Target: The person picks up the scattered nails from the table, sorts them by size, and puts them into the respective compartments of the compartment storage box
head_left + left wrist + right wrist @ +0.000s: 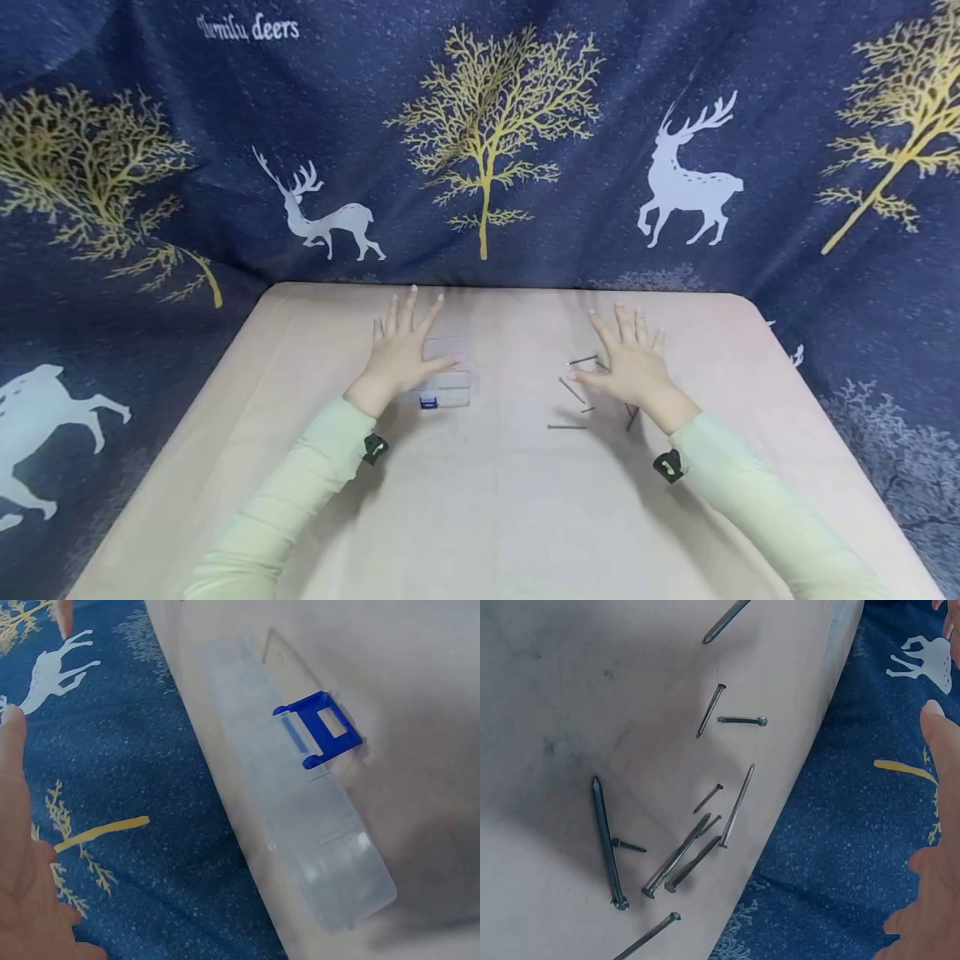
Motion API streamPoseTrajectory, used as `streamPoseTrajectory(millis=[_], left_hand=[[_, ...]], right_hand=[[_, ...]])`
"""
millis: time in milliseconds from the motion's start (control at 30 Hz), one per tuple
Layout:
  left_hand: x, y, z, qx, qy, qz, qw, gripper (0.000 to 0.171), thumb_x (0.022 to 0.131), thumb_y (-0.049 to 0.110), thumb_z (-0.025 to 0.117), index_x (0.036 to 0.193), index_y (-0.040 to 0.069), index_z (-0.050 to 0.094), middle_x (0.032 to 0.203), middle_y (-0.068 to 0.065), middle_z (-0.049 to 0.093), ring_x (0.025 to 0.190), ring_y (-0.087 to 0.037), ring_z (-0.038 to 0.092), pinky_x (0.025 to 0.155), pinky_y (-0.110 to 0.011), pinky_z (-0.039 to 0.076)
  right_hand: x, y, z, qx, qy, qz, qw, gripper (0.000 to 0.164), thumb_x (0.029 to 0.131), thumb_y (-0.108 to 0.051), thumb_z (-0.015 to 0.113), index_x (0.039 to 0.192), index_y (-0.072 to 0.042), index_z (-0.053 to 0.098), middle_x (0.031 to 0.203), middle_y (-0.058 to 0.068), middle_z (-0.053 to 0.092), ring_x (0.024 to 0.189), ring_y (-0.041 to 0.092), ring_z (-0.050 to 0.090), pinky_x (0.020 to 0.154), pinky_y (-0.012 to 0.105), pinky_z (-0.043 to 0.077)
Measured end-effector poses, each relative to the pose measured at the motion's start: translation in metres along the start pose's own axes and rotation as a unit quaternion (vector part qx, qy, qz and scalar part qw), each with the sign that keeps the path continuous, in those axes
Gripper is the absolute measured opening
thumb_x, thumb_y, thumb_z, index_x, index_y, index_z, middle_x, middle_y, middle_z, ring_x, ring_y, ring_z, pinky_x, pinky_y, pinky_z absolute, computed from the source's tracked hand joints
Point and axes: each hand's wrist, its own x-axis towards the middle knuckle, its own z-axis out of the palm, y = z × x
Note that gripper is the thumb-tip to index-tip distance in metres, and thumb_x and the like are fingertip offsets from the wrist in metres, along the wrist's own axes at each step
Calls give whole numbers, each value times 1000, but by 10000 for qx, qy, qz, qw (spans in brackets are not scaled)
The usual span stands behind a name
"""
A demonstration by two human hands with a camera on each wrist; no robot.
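My left hand (397, 354) is spread over the left part of the table, its fingers straight and holding nothing. Partly behind it lies a clear plastic case (453, 396) with a blue latch (428, 402); the left wrist view shows the case (300, 802) lengthwise with its latch (321, 729) sticking out. Over on the right, my right hand (633, 367) has its fingers fanned out above loose metal nails (572, 390) and grips none. Long and short nails (607, 844) lie scattered in the right wrist view; in the head view the hand hides some.
A pale cloth-covered table (480, 500) lies under both hands. Behind it hangs a dark blue curtain (570, 208) printed with deer and trees. Each wrist bears a small black device, one at the left cuff (375, 447) and one at the right (667, 466).
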Motion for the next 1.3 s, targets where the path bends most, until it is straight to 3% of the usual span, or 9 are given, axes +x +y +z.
streamPoseTrajectory(millis=[167, 333, 500, 733, 933, 1133, 1200, 1300], left_hand=[[-5, -1, -6, -252, 193, -90, 9995, 92, 84, 63, 56, 154, 26, 8, 158, -20, -1, 140, -51, 9, 110, -69, 18], [-8, -7, -7, -420, 308, -132, 9986, 92, 83, 63, 57, 154, 27, 10, 157, -21, 6, 138, -48, 19, 104, -68, 30], [-9, -15, -8, -620, 400, -127, 9972, 92, 83, 60, 60, 153, 20, 16, 155, -24, 17, 135, -47, 28, 103, -66, 34], [-14, -25, -16, -1262, 283, -408, 9908, 87, 86, 51, 63, 149, 7, 24, 148, -28, 30, 133, -47, 33, 108, -62, 31], [-18, -43, -17, -1979, 52, -848, 9765, 73, 90, 35, 61, 144, -4, 29, 141, -32, 36, 125, -49, 41, 105, -60, 36], [-22, -61, -12, -2481, -232, -1153, 9616, 62, 91, 26, 59, 136, -10, 35, 132, -37, 43, 121, -49, 45, 100, -56, 43], [-24, -65, -10, -2635, -408, -1280, 9553, 59, 92, 23, 58, 134, -12, 36, 130, -38, 43, 116, -49, 49, 96, -54, 47], [-27, -72, -7, -3025, -743, -1542, 9376, 56, 91, 16, 59, 133, -13, 37, 128, -39, 44, 104, -46, 57, 87, -48, 55]], right_hand=[[-4, 5, -3, 38, 37, -54, 10000, 100, 81, -64, 59, 154, -19, 6, 157, 23, -6, 140, 52, -7, 105, 74, -5], [-5, 8, -4, -20, 239, -193, 9995, 100, 81, -59, 63, 153, -16, 10, 155, 27, 9, 138, 53, 11, 107, 74, 14], [-6, 13, -5, 91, 415, -290, 9987, 95, 81, -49, 67, 152, -11, 16, 149, 32, 23, 133, 53, 26, 101, 72, 29], [-12, 24, -11, 557, 400, -192, 9975, 75, 85, -35, 65, 142, 3, 35, 137, 33, 41, 124, 51, 39, 102, 66, 35], [-14, 31, -8, 845, 158, -9, 9963, 53, 86, -24, 63, 127, 8, 51, 125, 32, 52, 113, 49, 51, 93, 62, 45], [-14, 40, 5, 1073, -106, 78, 9941, 38, 86, -15, 64, 116, 9, 58, 111, 30, 61, 100, 45, 59, 86, 58, 49], [-13, 42, 8, 1087, -216, 92, 9938, 36, 86, -15, 63, 114, 8, 59, 108, 28, 63, 98, 44, 60, 85, 57, 50], [-12, 45, 14, 1160, -346, 82, 9926, 34, 86, -14, 63, 110, 9, 59, 102, 26, 64, 90, 40, 62, 80, 54, 53]])
